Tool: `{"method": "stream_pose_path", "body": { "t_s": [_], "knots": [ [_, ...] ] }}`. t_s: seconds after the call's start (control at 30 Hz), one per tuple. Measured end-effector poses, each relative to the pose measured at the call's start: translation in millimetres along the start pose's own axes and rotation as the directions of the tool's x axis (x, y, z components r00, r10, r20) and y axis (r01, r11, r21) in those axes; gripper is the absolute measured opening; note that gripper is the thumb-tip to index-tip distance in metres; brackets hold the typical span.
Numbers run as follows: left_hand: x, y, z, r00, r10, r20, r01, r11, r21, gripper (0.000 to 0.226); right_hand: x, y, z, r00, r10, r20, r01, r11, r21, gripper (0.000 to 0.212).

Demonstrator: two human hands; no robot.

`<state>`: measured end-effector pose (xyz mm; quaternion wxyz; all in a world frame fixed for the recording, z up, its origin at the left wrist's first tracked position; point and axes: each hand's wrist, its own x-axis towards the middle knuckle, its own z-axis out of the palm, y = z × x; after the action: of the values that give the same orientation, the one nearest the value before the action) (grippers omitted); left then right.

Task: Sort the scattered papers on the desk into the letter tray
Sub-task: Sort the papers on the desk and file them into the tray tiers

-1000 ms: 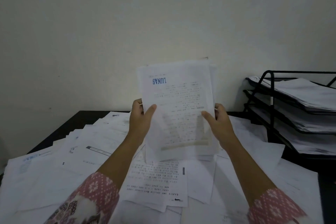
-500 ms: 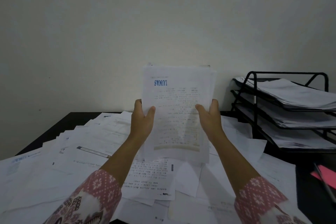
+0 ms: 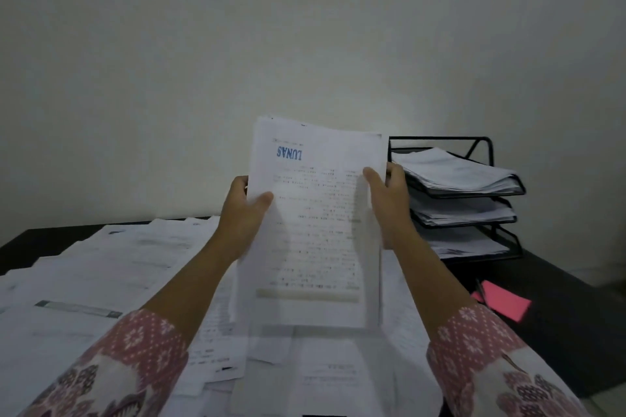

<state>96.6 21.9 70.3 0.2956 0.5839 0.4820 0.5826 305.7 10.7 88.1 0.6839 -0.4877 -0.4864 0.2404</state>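
Head view: left grip and right grip both grasp paper stack by its side edges. The stack is upright above desk, just left of three-tier letter tray. Scattered papers cover desk; pink notes at right.

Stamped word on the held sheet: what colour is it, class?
Blue; the stamped word shows best in the head view.

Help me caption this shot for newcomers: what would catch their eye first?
First, the stack of papers held upright in the centre by the left hand and right hand, its blue stamp upside down. Next, the black letter tray at the right, all three tiers holding paper, and loose sheets covering the desk at left. A pink note lies in front of the tray.
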Motion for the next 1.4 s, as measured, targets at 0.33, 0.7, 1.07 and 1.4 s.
{"method": "stream_pose_path", "body": {
  "t_s": [0.33,0.7,1.07,1.4],
  "knots": [
    [-19.7,0.1,77.1,0.94,-0.189,0.283,0.188,0.982,0.029,0.043,13.1,36.8,-87.4,0.937,0.348,-0.012,-0.348,0.935,-0.068,0.025],
    [-39.7,-16.9,126.4,0.741,-0.385,0.55,0.365,0.919,0.15,0.04,23.0,65.2,-151.4,0.856,0.463,-0.231,-0.499,0.856,-0.133,0.02],
    [-48.3,-11.4,145.3,0.501,-0.387,0.774,0.364,0.906,0.217,0.033,52.4,72.5,-209.5,0.784,0.469,-0.406,-0.519,0.855,-0.015,0.037],
    [-45.6,8.6,208.7,0.656,-0.363,0.661,0.39,0.914,0.115,0.031,54.6,69.9,-238.1,0.827,0.504,-0.251,-0.558,0.793,-0.244,0.023]
  ]
}}
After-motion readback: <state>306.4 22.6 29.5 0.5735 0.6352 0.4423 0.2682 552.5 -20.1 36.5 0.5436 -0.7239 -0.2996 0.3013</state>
